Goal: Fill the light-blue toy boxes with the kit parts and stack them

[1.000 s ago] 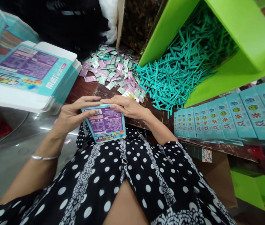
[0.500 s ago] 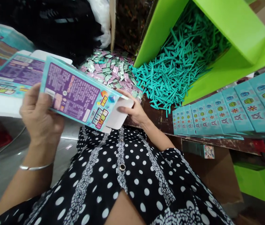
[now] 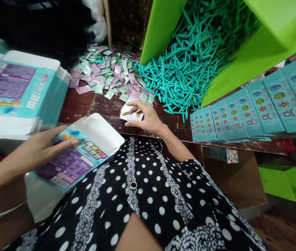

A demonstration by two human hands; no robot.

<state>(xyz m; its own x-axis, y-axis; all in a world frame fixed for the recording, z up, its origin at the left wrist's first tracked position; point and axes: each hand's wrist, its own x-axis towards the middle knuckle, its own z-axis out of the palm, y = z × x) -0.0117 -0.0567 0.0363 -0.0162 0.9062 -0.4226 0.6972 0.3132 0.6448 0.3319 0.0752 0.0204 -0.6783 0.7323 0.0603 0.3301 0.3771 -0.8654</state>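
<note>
My left hand [image 3: 42, 148] grips a turquoise and purple printed carton [image 3: 78, 157], thumb on the printed face. The carton is tilted, and its white end flap stands out toward the right. My right hand [image 3: 149, 120] is at a small stack of white printed cards [image 3: 127, 114] near the table's front edge. Its thumb and fingers curve around the cards and touch them, partly covering them. Behind the cards lies a spread of small pink and green foil packets [image 3: 108, 71].
A stack of flattened cartons [image 3: 45, 94] lies at left. A bright green bin [image 3: 160, 31] spills turquoise pointed sticks [image 3: 179, 80] onto the dark table [image 3: 82, 104]. Turquoise boxes [image 3: 257, 108] stand in a row at right. Below the table is a brown cardboard box [image 3: 249, 181].
My right hand has let go of the carton's flap end and moved to the cards. My left hand has lowered and turned the carton. The view has shifted slightly.
</note>
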